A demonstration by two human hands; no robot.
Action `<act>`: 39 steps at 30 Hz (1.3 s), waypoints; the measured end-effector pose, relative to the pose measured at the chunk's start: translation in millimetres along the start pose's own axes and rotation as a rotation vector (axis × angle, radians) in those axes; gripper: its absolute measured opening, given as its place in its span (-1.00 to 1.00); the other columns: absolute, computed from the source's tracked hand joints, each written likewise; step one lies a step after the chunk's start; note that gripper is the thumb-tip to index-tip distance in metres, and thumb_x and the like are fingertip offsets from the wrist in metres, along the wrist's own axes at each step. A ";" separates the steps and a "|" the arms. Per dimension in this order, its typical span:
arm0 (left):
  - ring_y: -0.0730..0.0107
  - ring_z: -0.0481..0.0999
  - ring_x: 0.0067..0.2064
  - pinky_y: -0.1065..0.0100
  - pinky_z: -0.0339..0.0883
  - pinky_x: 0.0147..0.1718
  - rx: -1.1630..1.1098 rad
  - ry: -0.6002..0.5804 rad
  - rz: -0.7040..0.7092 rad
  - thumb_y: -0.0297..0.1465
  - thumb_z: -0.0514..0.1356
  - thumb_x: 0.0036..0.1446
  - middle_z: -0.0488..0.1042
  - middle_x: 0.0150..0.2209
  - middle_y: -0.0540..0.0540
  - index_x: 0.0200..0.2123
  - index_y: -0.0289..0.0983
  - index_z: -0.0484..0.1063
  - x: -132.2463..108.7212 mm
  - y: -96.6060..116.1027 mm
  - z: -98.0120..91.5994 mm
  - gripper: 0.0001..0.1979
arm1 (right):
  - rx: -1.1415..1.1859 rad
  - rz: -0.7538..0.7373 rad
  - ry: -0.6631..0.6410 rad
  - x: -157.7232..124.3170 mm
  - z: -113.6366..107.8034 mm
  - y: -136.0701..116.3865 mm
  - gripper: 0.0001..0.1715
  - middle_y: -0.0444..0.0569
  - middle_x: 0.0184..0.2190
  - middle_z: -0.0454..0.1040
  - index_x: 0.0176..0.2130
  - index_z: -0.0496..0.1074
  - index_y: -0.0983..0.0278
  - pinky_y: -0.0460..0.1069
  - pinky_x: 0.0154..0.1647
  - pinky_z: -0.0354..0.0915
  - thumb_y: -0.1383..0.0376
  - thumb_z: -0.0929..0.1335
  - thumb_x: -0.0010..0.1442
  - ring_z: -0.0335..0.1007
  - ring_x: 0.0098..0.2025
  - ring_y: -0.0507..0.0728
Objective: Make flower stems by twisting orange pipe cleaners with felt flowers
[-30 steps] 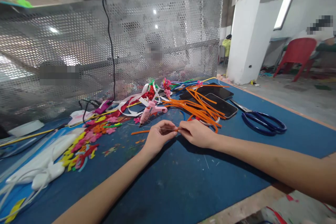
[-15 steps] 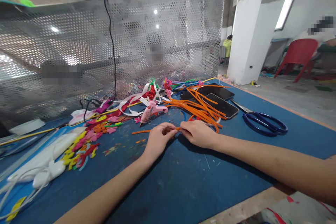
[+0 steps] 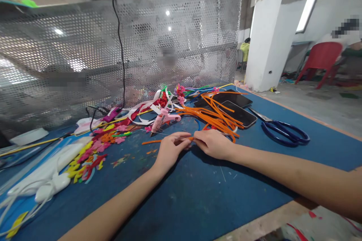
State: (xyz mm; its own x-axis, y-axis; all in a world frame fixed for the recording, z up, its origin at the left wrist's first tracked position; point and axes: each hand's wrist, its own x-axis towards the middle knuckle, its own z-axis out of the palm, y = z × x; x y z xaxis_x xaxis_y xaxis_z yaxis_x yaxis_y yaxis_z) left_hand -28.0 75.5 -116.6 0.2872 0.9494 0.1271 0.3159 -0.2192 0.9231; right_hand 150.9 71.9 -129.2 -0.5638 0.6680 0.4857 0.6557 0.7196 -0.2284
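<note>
Between my two hands is an orange pipe cleaner (image 3: 151, 142), its free end lying out to the left. My left hand (image 3: 171, 148) pinches it with thumb and fingers. Close beside, my right hand (image 3: 213, 143) has its fingertips closed on the same pipe cleaner, of which a short bit shows between the hands. A thin, pale wire-like line (image 3: 154, 132) runs toward my left fingers; whether I hold it I cannot tell. Just behind my right hand lies a bundle of orange pipe cleaners (image 3: 215, 118). A pink glue gun (image 3: 164, 118) rests behind my left hand.
Scissors with blue handles (image 3: 285, 133) lie at the right beside a phone (image 3: 240, 115). Colourful fuzzy pieces (image 3: 93, 154) and a white power strip (image 3: 53, 162) cover the left side. A perforated metal panel (image 3: 181, 45) stands along the table's back edge.
</note>
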 end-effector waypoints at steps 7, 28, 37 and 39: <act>0.22 0.55 -0.25 0.29 0.43 -0.22 -0.162 -0.004 0.045 -0.35 0.33 -0.17 0.58 -0.29 -0.15 -0.26 -0.34 0.48 1.3 0.1 -0.5 -0.66 | 0.101 0.030 0.030 0.3 -0.2 -0.9 -0.82 -0.04 -0.45 0.42 -0.38 0.29 0.32 -0.11 -0.40 0.06 0.40 0.17 0.23 0.29 -0.43 0.03; 0.35 0.52 -0.26 0.32 0.38 -0.18 -0.176 -0.029 0.034 -0.40 0.33 -0.17 0.54 -0.33 -0.08 -0.34 -0.30 0.40 2.7 -0.4 -0.6 -0.74 | 0.245 0.142 0.048 2.1 0.8 -2.3 -0.82 -0.15 -0.59 0.29 -0.48 0.28 0.32 -0.14 -0.49 -0.03 0.40 0.23 0.17 0.14 -0.54 -0.04; 0.44 0.49 -0.45 0.43 0.38 -0.42 -0.089 -0.043 -0.026 -0.35 0.23 -0.04 0.49 -0.51 -0.01 -0.35 -0.33 0.36 2.6 1.5 2.7 -0.81 | 0.219 0.115 0.036 1.2 -1.6 -1.5 -0.83 -0.14 -0.56 0.31 -0.44 0.30 0.31 -0.14 -0.47 -0.02 0.41 0.22 0.18 0.15 -0.52 -0.02; 0.45 0.47 -0.49 0.45 0.36 -0.46 -0.074 -0.041 -0.038 -0.35 0.22 -0.03 0.46 -0.55 0.00 -0.34 -0.34 0.36 1.7 3.1 3.4 -0.80 | 0.217 0.112 0.040 0.6 -1.9 -1.8 -0.83 -0.15 -0.57 0.29 -0.45 0.29 0.31 -0.14 -0.48 -0.02 0.41 0.22 0.18 0.13 -0.53 -0.03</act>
State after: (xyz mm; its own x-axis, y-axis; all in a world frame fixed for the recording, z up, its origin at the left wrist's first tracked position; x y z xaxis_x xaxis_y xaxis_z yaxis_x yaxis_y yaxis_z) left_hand -23.4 75.6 -114.7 0.3130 0.9466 0.0776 0.2601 -0.1640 0.9515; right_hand 150.3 70.6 -126.9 -0.4702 0.7410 0.4795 0.5873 0.6682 -0.4567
